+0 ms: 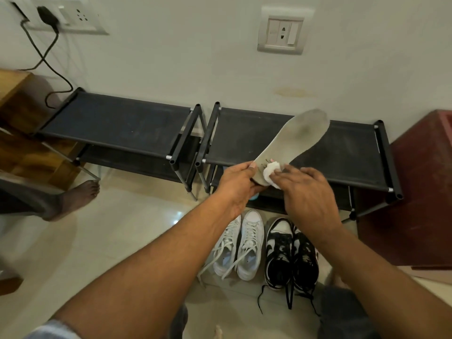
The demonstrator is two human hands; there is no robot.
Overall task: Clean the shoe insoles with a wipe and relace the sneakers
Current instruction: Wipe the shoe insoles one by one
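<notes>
A grey, soiled insole (297, 138) is held up over the right shoe rack, toe end pointing up and right. My left hand (238, 185) grips its heel end. My right hand (305, 192) presses a white wipe (344, 173) against the insole near the heel, fingers laid over the wipe. On the floor below stand a pair of white sneakers (241, 250) with loose laces and a pair of black-and-white sneakers (291, 255) with loose black laces.
Two low black shoe racks, left rack (117, 123) and right rack (352, 152), stand against the wall. Another person's bare foot (73, 199) is on the floor at the left. A dark red cabinet (420, 192) is at the right, wooden furniture (17, 113) at the left.
</notes>
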